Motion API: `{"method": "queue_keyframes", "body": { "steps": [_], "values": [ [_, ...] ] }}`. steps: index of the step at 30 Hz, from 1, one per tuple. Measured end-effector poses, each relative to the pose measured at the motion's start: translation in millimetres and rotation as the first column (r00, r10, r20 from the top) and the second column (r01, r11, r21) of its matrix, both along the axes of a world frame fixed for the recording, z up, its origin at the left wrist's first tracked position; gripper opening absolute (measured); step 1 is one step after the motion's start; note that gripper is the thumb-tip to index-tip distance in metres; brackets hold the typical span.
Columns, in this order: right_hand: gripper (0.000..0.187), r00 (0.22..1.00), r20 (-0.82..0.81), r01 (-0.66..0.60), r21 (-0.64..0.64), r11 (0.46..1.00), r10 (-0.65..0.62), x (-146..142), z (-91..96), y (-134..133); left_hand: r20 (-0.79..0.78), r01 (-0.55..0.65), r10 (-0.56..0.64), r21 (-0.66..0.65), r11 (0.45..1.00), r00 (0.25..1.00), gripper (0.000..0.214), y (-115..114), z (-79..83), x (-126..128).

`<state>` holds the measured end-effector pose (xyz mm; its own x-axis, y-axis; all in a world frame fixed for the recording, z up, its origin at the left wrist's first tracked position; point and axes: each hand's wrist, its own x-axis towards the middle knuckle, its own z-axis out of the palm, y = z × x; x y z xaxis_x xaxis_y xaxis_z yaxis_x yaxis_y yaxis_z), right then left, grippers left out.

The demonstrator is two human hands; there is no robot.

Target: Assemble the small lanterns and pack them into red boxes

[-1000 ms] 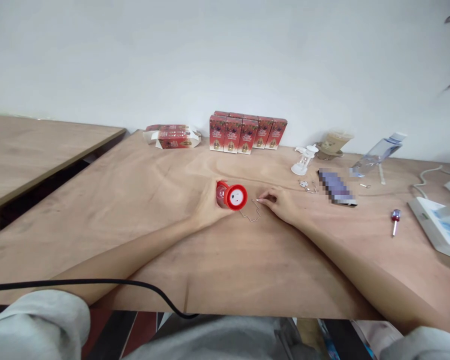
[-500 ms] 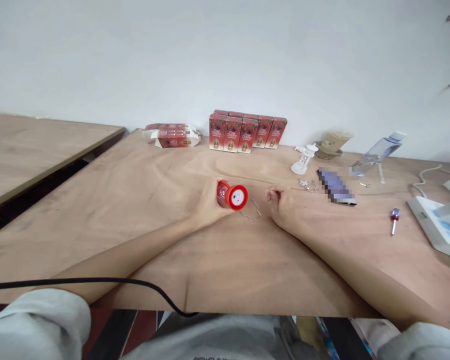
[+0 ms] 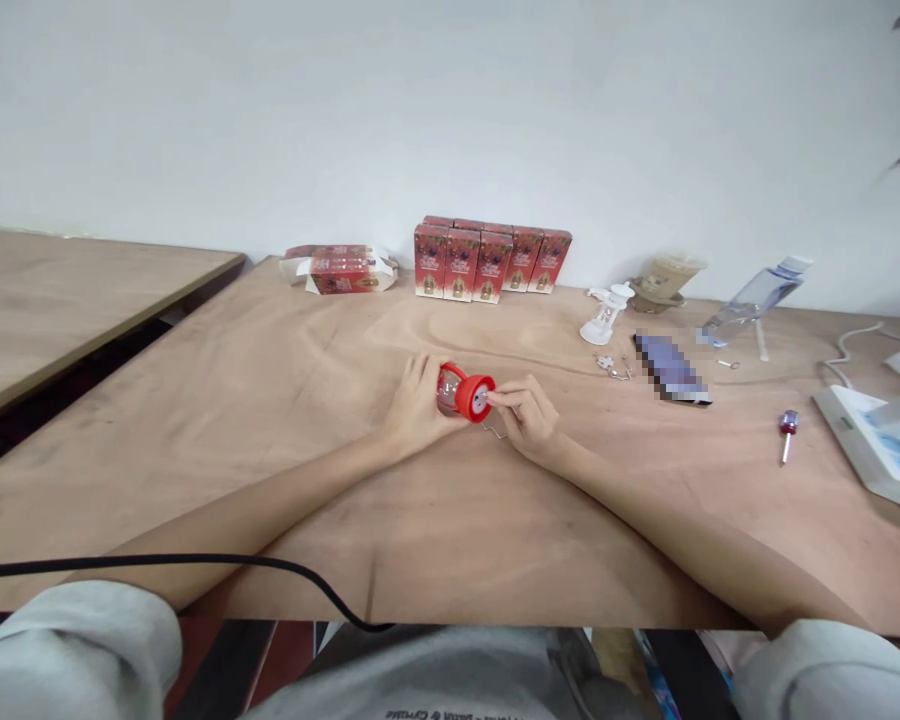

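My left hand (image 3: 412,408) is wrapped around a small red lantern (image 3: 450,390) with a clear middle. The lantern lies tilted on its side, its round red base with a pale underside (image 3: 480,398) facing right. At that underside are the pinched fingertips of my right hand (image 3: 529,415); whatever they hold, if anything, is too small to make out. Under the right hand lies a thin bent wire (image 3: 495,432), partly hidden. A similar white lantern (image 3: 606,315) stands farther back to the right, with small metal pieces (image 3: 611,368) in front of it.
Red printed boxes (image 3: 461,262) stand at the wall, with flattened boxes (image 3: 345,270) to their left. Rightward are a phone (image 3: 671,368), a cup (image 3: 667,280), a clear bottle (image 3: 757,300), a screwdriver (image 3: 788,430) and a power strip (image 3: 870,440). A black cable (image 3: 270,563) crosses the near left.
My right hand has moved left from beside the lantern to its base, fingertips now at the underside. The left hand still holds the lantern, whose base has turned slightly farther right.
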<state>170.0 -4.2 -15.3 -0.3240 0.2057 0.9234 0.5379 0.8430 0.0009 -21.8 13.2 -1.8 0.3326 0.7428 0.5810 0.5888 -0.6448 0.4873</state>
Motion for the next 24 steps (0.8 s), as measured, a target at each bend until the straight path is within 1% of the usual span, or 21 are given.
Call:
{"method": "queue_keyframes", "body": {
  "steps": [6, 12, 15, 19, 24],
  "values": [
    [0.015, 1.000, 0.010, 0.000, -0.013, 1.000, 0.001, -1.7, 0.2, 0.3, 0.015, 0.011, -0.011, -0.002, 1.000, 1.000, 0.055, 1.5, -2.3, 0.2],
    [0.014, 0.999, -0.013, -0.036, -0.073, 0.997, 0.035, 0.7, -4.0, 1.6, 0.005, 0.010, -0.010, -0.010, 1.000, 1.000, 0.056, 1.7, -2.0, 0.3],
    [0.014, 1.000, -0.016, -0.011, -0.043, 0.999, 0.011, 1.0, -4.8, 1.4, 0.004, 0.028, -0.028, 0.008, 1.000, 1.000, 0.055, 0.5, -0.6, 0.7],
    [0.013, 0.999, 0.018, 0.044, -0.013, 0.999, -0.044, 0.7, -4.3, 0.9, 0.003, 0.024, -0.025, 0.010, 1.000, 1.000, 0.055, 0.0, -1.0, 0.9],
    [0.017, 1.000, 0.020, -0.002, -0.009, 1.000, 0.002, 0.2, 0.1, -0.3, 0.012, 0.022, -0.022, -0.007, 1.000, 1.000, 0.057, 1.5, -2.9, 0.6]
  ]
}}
